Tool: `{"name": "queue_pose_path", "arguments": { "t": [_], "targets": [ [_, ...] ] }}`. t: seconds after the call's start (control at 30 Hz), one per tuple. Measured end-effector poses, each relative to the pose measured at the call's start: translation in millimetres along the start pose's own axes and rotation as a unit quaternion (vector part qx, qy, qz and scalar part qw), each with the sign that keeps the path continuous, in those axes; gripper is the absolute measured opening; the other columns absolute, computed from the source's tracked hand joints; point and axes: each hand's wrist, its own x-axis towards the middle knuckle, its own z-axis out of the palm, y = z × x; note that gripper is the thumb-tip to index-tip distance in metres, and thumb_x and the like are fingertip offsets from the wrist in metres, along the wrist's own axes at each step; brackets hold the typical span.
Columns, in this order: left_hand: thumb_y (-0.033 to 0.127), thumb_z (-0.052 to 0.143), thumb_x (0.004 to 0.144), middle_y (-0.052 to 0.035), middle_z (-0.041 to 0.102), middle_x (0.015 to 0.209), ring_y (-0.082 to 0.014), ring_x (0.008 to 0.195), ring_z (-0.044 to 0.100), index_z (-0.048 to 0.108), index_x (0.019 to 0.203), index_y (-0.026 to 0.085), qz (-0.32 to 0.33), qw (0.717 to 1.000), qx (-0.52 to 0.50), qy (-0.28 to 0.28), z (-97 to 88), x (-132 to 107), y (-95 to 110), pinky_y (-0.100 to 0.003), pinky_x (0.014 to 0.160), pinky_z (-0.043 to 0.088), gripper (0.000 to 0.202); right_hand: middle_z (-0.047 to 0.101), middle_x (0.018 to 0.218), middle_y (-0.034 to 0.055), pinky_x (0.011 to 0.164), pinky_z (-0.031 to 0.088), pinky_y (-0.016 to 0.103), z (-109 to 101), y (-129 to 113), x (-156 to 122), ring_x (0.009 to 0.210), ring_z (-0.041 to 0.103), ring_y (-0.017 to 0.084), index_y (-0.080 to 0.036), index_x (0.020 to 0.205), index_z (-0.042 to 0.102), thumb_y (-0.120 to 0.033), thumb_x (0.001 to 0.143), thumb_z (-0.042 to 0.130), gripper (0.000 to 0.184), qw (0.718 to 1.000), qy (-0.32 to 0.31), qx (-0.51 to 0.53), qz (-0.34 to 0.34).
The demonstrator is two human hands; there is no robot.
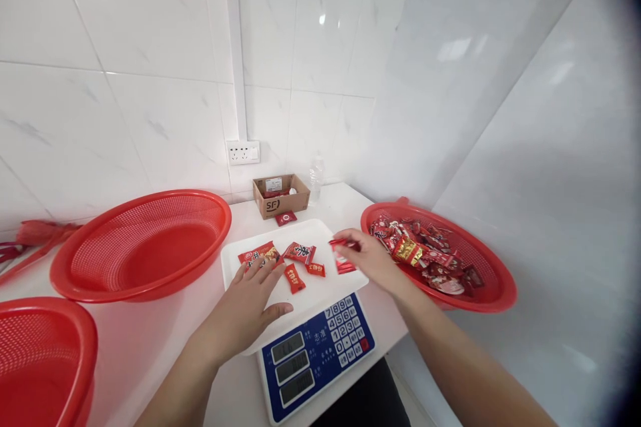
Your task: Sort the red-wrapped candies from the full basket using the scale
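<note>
A white tray (320,295) rests on a digital scale (320,353) with a blue keypad panel. Over the tray's left side my left hand (253,307) is spread, its fingertips over a large red snack packet (265,252); whether they touch it I cannot tell. Beside that packet lie a red and white packet (300,252) and two small red wrapped candies, one candy (294,278) nearer me and another candy (316,269) to its right. At the tray's right edge my right hand (365,253) pinches a flat red packet (343,261).
At right, a red plastic basket (493,280) holds many wrapped snacks (425,247). Two red baskets stand at left, one basket (143,290) behind another basket (80,360). Behind the tray are a cardboard box (283,203), a dark red packet (286,218) and a clear bottle (316,180).
</note>
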Motion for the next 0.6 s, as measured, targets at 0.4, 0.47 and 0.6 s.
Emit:
{"name": "queue_pose_path", "arguments": {
  "t": [0.4, 0.47, 0.6],
  "targets": [
    [0.055, 0.043, 0.087, -0.0053, 0.021, 0.152, -0.0300, 0.140, 0.009, 0.030, 0.143, 0.027, 0.002, 0.999, 0.004, -0.041, 2.2, 1.8, 3.5, -0.052, 0.112, 0.016, 0.063, 0.064, 0.102, 0.0055, 0.084, 0.046, 0.034, 47.9, -14.3, 0.6, 0.093, 0.059, 0.019, -0.021, 0.102, 0.060, -0.033, 0.082, 0.053, 0.025, 0.997, -0.037, 0.059, -0.042],
    [0.053, 0.044, 0.087, -0.0046, 0.022, 0.152, -0.0296, 0.140, 0.008, 0.032, 0.142, 0.028, 0.005, 0.999, 0.005, -0.050, 2.8, 2.7, 3.6, -0.051, 0.112, 0.015, 0.062, 0.064, 0.103, 0.0061, 0.083, 0.047, 0.034, 38.6, -7.2, -6.2, 0.093, 0.059, 0.019, -0.021, 0.102, 0.060, -0.036, 0.081, 0.053, 0.026, 0.997, -0.012, 0.062, -0.034],
    [0.048, 0.050, 0.085, -0.0046, 0.015, 0.153, -0.0289, 0.141, 0.004, 0.031, 0.142, 0.027, -0.029, 0.998, 0.010, -0.056, 3.6, 6.1, 2.1, -0.051, 0.112, 0.013, 0.064, 0.065, 0.101, 0.0071, 0.080, 0.049, 0.035, 18.8, 14.1, -30.8, 0.089, 0.060, 0.021, -0.020, 0.098, 0.062, -0.042, 0.080, 0.054, 0.030, 0.995, 0.072, 0.062, -0.024]
  ]
}}
